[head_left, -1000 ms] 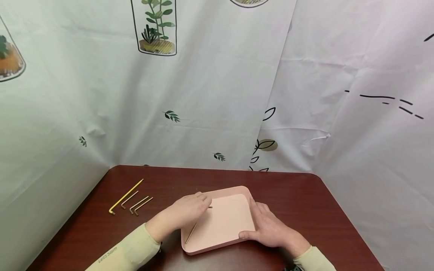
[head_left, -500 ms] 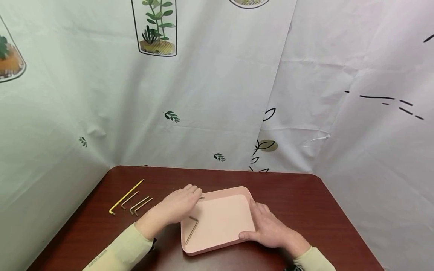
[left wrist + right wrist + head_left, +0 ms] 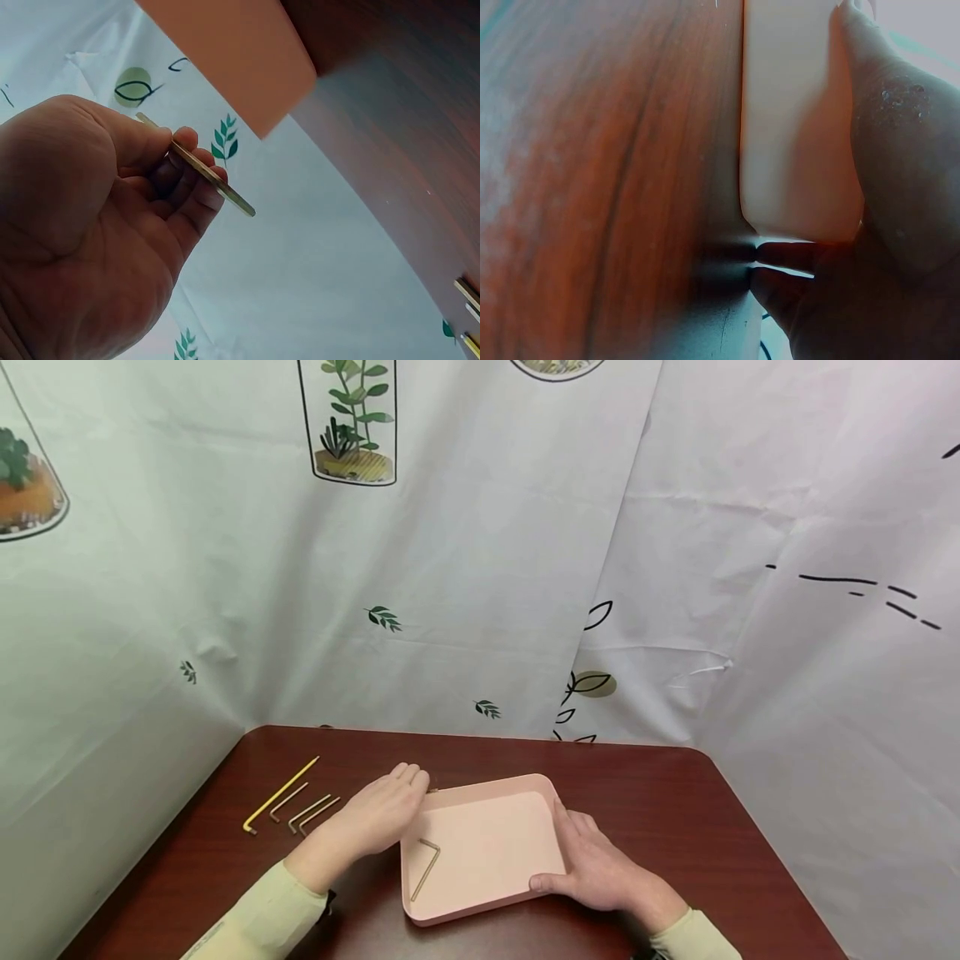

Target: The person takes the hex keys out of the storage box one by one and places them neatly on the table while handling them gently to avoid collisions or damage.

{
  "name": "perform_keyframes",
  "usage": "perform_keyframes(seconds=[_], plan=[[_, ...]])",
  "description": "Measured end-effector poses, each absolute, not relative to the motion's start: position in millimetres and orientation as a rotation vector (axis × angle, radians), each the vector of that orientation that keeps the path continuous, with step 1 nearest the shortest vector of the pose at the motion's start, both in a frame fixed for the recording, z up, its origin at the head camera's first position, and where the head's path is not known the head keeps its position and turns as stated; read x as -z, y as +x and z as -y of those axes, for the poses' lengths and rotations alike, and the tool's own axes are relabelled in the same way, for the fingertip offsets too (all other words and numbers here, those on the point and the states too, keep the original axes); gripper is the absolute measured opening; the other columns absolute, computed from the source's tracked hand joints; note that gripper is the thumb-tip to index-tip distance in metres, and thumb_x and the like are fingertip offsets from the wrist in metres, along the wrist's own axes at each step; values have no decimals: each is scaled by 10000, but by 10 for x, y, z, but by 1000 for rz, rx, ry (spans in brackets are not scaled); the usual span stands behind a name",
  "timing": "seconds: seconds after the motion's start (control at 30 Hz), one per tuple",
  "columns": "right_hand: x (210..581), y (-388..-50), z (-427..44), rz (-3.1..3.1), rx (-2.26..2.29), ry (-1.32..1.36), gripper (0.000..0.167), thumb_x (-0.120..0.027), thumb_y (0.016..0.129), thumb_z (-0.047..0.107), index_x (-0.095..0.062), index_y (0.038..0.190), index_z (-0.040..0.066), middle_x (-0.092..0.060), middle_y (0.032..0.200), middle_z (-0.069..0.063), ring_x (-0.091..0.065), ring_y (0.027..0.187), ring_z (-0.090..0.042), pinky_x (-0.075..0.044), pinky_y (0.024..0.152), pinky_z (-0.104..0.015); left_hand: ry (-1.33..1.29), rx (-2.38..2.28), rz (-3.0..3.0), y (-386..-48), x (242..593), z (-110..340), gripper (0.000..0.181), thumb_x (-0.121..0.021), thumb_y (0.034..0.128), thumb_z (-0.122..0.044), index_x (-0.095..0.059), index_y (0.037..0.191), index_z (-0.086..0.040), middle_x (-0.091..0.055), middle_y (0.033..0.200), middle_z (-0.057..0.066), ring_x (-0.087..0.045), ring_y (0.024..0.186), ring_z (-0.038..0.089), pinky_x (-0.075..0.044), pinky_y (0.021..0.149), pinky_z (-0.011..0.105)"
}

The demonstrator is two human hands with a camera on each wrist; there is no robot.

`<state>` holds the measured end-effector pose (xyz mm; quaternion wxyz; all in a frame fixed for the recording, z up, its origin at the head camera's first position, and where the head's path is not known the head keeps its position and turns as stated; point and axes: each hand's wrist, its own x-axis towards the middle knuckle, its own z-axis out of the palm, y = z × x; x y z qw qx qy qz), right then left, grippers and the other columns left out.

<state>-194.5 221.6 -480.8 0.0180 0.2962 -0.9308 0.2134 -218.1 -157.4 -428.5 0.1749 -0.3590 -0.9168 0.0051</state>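
Observation:
In the left wrist view, a brassy hex key [image 3: 238,202] is pinched between the thumb and fingers of my left hand [image 3: 384,810]. That hand is over the far left corner of a shallow pink tray [image 3: 498,847]; just the key's tip shows there in the head view. Another hex key [image 3: 429,870] lies inside the tray along its left side, its short arm toward the back. My right hand [image 3: 596,864] grips the tray's near right corner, thumb on the front rim and fingers along the right wall.
On the left of the dark red table [image 3: 637,793] lie a long yellow hex key [image 3: 281,795] and several smaller brassy ones [image 3: 309,813], roughly side by side. A white printed curtain [image 3: 480,568] hangs behind and beside the table.
My left hand has moved left and back from over the tray's inside to its far left corner, carrying a hex key. This uncovered the hex key lying inside. My right hand stayed put.

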Motion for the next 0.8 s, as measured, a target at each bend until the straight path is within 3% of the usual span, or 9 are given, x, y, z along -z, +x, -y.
perform_keyframes(seconds=[0.33,0.5,0.8], plan=[[4810,-1941,-2215,2876,-666,929,1303,-820,901,702,-217,1684,-146,-457,1623,-338,-474,1460,-514,-446,1149,-657,-887,29,2659,-2209,4339,1750,189,-605,997,114,-485,992,-32,-446,905,55,-456,852,253,-497,770,416],[4813,-1943,-2216,2876,-655,929,1306,-814,902,710,-213,1684,-145,-458,1626,-332,-473,1465,-511,-448,1149,-656,-824,51,2675,-2206,4391,1812,151,-605,1052,66,-509,973,-20,-473,898,76,-475,843,275,-515,760,434],[4814,-1939,-2214,2876,-661,929,1300,-811,905,710,-217,1685,-143,-458,1627,-330,-473,1465,-503,-447,1150,-655,-719,-24,2763,-2206,4426,1878,192,-702,975,97,-544,1024,0,-521,936,105,-524,888,282,-539,740,419]])
